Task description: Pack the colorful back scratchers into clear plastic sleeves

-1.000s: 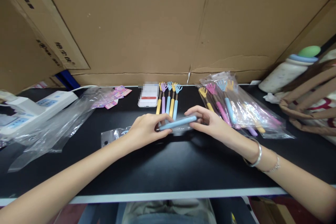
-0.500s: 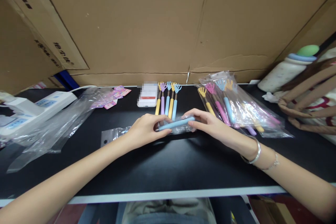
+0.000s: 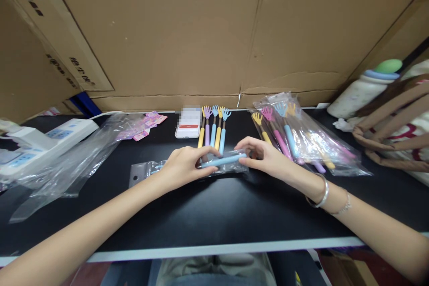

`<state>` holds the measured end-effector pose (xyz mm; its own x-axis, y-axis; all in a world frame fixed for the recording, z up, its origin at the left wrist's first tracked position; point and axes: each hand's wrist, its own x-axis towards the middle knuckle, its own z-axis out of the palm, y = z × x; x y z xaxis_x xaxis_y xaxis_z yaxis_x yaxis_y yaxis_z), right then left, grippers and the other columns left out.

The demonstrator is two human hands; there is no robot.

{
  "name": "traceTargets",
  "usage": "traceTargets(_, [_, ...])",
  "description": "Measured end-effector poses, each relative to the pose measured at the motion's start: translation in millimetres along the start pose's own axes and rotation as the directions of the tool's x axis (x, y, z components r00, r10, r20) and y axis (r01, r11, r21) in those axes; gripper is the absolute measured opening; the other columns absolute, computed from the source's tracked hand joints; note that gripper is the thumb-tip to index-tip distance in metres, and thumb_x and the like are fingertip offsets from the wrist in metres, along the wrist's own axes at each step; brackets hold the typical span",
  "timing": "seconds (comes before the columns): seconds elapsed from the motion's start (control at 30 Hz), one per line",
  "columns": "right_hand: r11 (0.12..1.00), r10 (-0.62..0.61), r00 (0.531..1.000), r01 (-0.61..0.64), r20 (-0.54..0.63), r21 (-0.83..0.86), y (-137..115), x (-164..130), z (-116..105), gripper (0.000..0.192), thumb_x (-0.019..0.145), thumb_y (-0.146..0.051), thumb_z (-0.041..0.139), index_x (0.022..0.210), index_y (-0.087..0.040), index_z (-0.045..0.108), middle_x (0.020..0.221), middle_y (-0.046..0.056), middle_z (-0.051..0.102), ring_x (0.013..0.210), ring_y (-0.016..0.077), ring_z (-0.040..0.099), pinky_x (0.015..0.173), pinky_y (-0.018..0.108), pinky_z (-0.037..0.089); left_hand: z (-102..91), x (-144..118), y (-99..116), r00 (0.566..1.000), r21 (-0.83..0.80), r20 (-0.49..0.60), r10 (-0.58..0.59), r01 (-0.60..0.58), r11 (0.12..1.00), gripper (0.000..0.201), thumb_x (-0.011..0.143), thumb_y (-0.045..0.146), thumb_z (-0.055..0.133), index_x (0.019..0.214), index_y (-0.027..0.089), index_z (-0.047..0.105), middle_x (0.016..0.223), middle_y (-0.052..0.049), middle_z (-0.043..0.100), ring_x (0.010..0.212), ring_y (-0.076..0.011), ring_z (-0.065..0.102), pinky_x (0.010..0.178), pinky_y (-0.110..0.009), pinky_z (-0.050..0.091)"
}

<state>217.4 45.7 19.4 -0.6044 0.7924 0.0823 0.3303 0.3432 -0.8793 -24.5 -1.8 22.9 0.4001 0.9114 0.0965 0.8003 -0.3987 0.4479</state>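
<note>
My left hand [image 3: 183, 166] and my right hand [image 3: 264, 158] grip one light-blue back scratcher [image 3: 224, 160] that lies crosswise inside a clear plastic sleeve [image 3: 147, 171] on the black table [image 3: 214, 214]. The left hand pinches the sleeve and the scratcher's left part; the right hand holds its blue handle end. Just behind my hands several loose hand-shaped scratchers [image 3: 213, 128] lie in a row, yellow, purple and blue. To the right is a pile of bagged scratchers [image 3: 295, 136].
A white phone-like box [image 3: 188, 126] lies beside the loose row. Empty clear bags [image 3: 77, 156], pink labels [image 3: 147, 125] and a white power strip [image 3: 43, 138] sit at the left. A bottle [image 3: 363, 89] and a woven bag [image 3: 395, 129] stand at the right. Cardboard walls [image 3: 187, 31] close off the back.
The blue scratcher has slid a little leftward into the sleeve and lowered toward the table; my right hand followed it. The view shifted slightly.
</note>
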Motion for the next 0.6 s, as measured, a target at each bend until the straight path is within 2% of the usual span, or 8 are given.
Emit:
traceTargets(0.1, [0.990,0.009,0.999,-0.014,0.034,0.139,1.0,-1.3,2.1,0.025,0.078,-0.034,0.067,0.093,-0.018,0.053,0.083,0.001,0.060,0.072,0.0128,0.057,0.065,0.026,0.045,-2.8,0.3,-0.1,1.000,0.013,0.008,0.009,-0.009,1.000,0.033,0.083,0.043,0.057,0.114,0.031,0.057,0.064,0.007,0.059,0.056,-0.0112,0.052,0.054,-0.019,0.028])
traceTargets(0.17, [0.985,0.003,0.999,-0.012,0.054,0.171,0.9,-2.6,3.1,0.025,0.078,-0.034,0.067,0.089,-0.019,0.051,0.081,0.000,0.060,0.071,0.0124,0.057,0.064,0.026,0.046,-4.0,0.4,-0.7,1.000,0.045,0.008,0.023,-0.024,0.999,0.030,0.083,0.043,0.057,0.110,0.031,0.059,0.065,0.006,0.059,0.056,-0.0113,0.052,0.054,-0.019,0.028])
traceTargets(0.3, [0.986,-0.022,0.997,0.010,0.074,0.168,1.2,-4.1,2.8,0.024,0.080,-0.034,0.065,0.092,-0.020,0.050,0.081,-0.001,0.058,0.069,0.0120,0.057,0.063,0.026,0.046,-3.3,1.0,-3.6,0.998,0.097,-0.007,0.063,-0.062,0.993,0.025,0.084,0.043,0.057,0.107,0.033,0.060,0.066,0.006,0.060,0.056,-0.0109,0.053,0.054,-0.018,0.028])
traceTargets(0.47, [0.992,-0.010,0.999,0.005,0.044,0.127,2.2,-2.9,3.3,0.030,0.079,-0.040,0.066,0.092,-0.019,0.050,0.077,-0.002,0.054,0.065,0.0113,0.053,0.060,0.025,0.043,-2.7,1.2,-4.4,0.994,0.104,0.006,0.112,-0.112,0.988,0.026,0.089,0.046,0.052,0.111,0.033,0.057,0.074,0.006,0.065,0.060,-0.0115,0.056,0.057,-0.018,0.030])
traceTargets(0.6, [0.995,0.005,1.000,-0.008,0.024,0.103,0.0,-2.8,6.0,0.030,0.080,-0.046,0.063,0.087,-0.019,0.051,0.073,-0.003,0.051,0.063,0.0109,0.050,0.058,0.025,0.041,-2.9,0.7,-2.4,0.995,0.089,0.028,0.095,-0.097,0.991,0.023,0.094,0.041,0.043,0.109,0.031,0.057,0.076,0.005,0.068,0.065,-0.0125,0.060,0.060,-0.019,0.032])
